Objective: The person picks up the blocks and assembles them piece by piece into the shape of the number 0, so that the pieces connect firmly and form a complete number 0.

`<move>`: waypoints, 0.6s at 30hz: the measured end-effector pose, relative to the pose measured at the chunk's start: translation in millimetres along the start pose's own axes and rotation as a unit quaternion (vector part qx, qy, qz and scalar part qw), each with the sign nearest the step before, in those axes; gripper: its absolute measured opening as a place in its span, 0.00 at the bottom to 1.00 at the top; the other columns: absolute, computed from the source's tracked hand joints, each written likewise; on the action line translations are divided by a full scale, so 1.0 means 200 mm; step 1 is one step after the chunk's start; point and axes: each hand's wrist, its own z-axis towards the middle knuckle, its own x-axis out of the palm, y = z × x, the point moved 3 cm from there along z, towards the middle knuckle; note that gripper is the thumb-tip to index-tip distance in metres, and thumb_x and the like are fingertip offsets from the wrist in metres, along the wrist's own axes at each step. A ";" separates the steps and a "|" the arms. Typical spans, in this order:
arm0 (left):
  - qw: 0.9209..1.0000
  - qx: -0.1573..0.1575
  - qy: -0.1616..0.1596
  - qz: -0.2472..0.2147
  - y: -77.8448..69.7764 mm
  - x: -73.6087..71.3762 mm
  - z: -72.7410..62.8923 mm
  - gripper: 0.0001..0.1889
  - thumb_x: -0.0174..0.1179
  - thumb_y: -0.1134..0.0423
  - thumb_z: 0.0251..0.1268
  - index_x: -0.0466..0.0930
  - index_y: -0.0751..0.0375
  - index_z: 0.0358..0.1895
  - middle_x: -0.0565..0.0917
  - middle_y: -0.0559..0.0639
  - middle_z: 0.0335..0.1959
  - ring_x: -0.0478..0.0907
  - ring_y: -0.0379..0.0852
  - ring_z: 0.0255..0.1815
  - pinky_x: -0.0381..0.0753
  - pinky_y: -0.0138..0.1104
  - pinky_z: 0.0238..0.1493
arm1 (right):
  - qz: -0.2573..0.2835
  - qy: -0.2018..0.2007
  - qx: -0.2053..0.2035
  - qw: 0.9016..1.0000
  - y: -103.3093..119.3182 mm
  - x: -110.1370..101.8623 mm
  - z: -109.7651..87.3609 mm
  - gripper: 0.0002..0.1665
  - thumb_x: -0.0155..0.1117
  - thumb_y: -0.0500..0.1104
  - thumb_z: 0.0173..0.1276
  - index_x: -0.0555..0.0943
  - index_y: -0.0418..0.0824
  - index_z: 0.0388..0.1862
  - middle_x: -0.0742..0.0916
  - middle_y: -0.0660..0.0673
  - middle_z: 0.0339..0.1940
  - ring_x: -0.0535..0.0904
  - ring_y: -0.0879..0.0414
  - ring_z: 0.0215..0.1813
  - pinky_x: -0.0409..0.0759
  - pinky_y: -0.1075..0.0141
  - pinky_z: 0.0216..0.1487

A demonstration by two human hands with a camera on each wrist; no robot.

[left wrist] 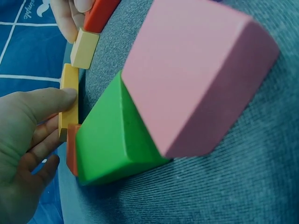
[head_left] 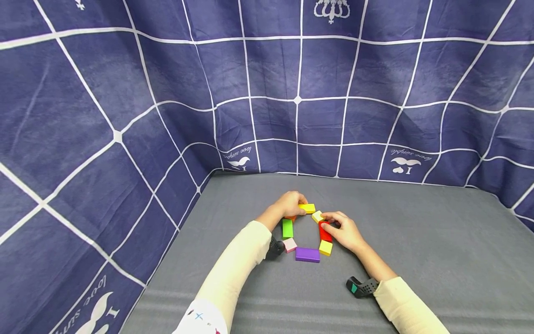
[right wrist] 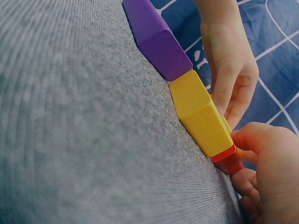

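Note:
On the grey cloth, several coloured blocks lie in a ring. At its far side my left hand [head_left: 289, 203] pinches a long yellow block [head_left: 309, 208] between thumb and fingers. My right hand [head_left: 344, 232] holds a red block [head_left: 325, 234] on the ring's right side, thumb on top. One right fingertip lies close to a small pale yellow block [left wrist: 85, 49], which sits between the long yellow and red ones. Close by the left hand are an orange block [left wrist: 72, 151], partly hidden, and a green block [left wrist: 105, 135].
Nearer me in the ring are a pink block [head_left: 289, 245], a purple block [head_left: 308, 254] and a short yellow block [head_left: 326, 248]. A blue curtain [head_left: 271, 120] with white lines hangs behind and left of the grey surface [head_left: 417, 241]. Black straps [head_left: 362, 286] are on both wrists.

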 end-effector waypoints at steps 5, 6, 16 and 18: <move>1.000 0.003 0.005 -0.008 0.00 0.01 0.00 0.14 0.69 0.62 0.56 0.86 0.59 0.47 0.86 0.48 0.39 0.79 0.41 0.41 0.74 0.29 0.47 | -0.003 0.000 0.005 1.000 -0.01 0.00 0.00 0.16 0.69 0.34 0.59 0.84 0.35 0.47 0.85 0.44 0.39 0.79 0.48 0.43 0.76 0.59 0.47; 1.000 0.004 0.004 -0.009 0.00 0.01 0.00 0.14 0.70 0.63 0.56 0.86 0.59 0.47 0.86 0.47 0.39 0.79 0.41 0.41 0.74 0.29 0.47 | -0.003 0.001 0.007 1.000 -0.01 0.00 0.00 0.16 0.69 0.34 0.59 0.84 0.35 0.47 0.85 0.44 0.39 0.79 0.48 0.43 0.76 0.59 0.47; 1.000 0.012 -0.014 -0.006 0.01 0.03 -0.03 0.15 0.70 0.63 0.55 0.86 0.59 0.47 0.86 0.47 0.37 0.77 0.40 0.38 0.73 0.29 0.44 | 0.004 0.002 0.012 1.000 -0.01 0.01 0.00 0.16 0.70 0.34 0.58 0.85 0.36 0.47 0.85 0.44 0.39 0.80 0.48 0.43 0.77 0.57 0.47; 1.000 0.014 -0.020 -0.013 0.01 0.03 -0.04 0.15 0.70 0.63 0.55 0.86 0.59 0.47 0.85 0.47 0.37 0.77 0.41 0.38 0.73 0.29 0.44 | 0.005 0.001 0.013 1.000 -0.01 0.01 0.00 0.16 0.71 0.34 0.58 0.85 0.36 0.47 0.85 0.45 0.39 0.80 0.49 0.43 0.77 0.57 0.47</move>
